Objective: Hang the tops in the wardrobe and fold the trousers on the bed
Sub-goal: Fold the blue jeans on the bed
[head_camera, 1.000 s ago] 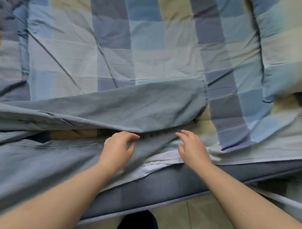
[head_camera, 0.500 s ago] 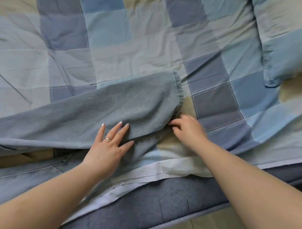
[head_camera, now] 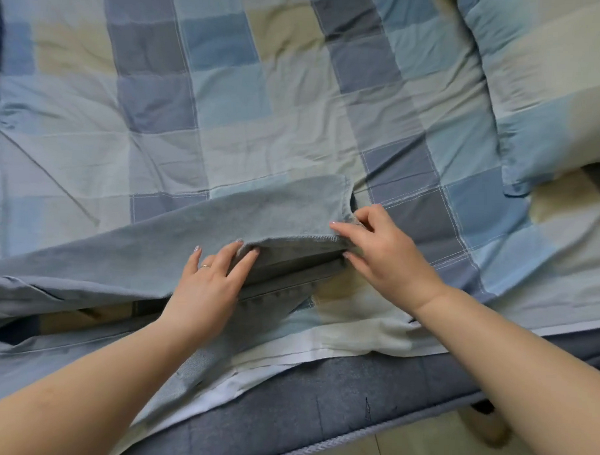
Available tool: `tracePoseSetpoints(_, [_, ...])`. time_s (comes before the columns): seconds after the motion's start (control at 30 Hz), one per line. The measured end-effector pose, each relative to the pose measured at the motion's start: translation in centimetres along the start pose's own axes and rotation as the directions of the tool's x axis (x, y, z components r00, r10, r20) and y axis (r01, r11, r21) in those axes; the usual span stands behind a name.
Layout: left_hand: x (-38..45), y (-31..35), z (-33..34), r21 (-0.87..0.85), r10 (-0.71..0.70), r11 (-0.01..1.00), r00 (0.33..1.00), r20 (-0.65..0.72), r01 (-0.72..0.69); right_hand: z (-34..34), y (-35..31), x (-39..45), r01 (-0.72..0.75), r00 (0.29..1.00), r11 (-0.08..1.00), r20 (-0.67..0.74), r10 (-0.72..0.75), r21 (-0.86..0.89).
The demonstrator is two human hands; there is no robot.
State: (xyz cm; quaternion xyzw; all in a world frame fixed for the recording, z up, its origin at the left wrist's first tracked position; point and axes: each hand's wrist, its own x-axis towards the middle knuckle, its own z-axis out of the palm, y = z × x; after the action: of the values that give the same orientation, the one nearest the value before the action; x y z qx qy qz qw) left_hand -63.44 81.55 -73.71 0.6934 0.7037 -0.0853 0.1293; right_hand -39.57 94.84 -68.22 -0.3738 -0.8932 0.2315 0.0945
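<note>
Light blue-grey trousers (head_camera: 175, 243) lie spread across the bed (head_camera: 262, 100), legs running from the left edge toward the middle. The upper leg's hem end sits near the centre, raised slightly off the lower leg. My right hand (head_camera: 382, 254) pinches the near corner of that hem between thumb and fingers. My left hand (head_camera: 208, 285) rests flat on the same leg's near edge, fingers spread and fingertips curled over the fold. The lower leg runs beneath my left forearm toward the mattress edge.
The bed wears a checked blue, grey and beige cover. A matching pillow (head_camera: 548, 100) lies at the upper right. The dark blue mattress side (head_camera: 336, 409) runs along the near edge, with tiled floor (head_camera: 427, 449) below it at the bottom right.
My right hand has moved up from under the hem and taken hold of its corner, lifting the leg's edge. My left hand has slid right along that edge.
</note>
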Motion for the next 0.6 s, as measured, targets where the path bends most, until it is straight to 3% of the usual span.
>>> tracePoseSetpoints(0.17, [-1.1,-0.2,-4.1,-0.177,0.014,0.983,0.990,-0.139,-0.039,-4.2,-2.2,0.3,-0.026,0.996,1.000,-0.085,0.025,-0.014])
tracePoseSetpoints(0.3, [-1.4,-0.9,-7.8,-0.411,-0.039,0.909,0.966,-0.255,-0.072,-7.3,-3.6,-0.6,-0.098,0.990,0.991,-0.110,0.088,-0.092])
tracePoseSetpoints(0.4, [-2.5,-2.0,-10.0,-0.468,-0.043,0.871,0.927,-0.373,-0.148,-8.9,-5.1,-1.7,-0.162,0.981,0.984,-0.119,0.153,-0.072])
tracePoseSetpoints(0.5, [-4.4,-3.5,-11.9,-0.545,-0.120,0.832,0.924,-0.364,-0.106,-10.4,-7.8,-2.7,-0.169,0.975,0.984,-0.134,0.175,0.053])
tracePoseSetpoints(0.6, [-6.0,-4.0,-12.9,-0.599,-0.170,0.798,0.931,-0.323,-0.062,-11.5,-9.8,-3.3,-0.118,0.977,0.992,-0.172,0.124,0.043])
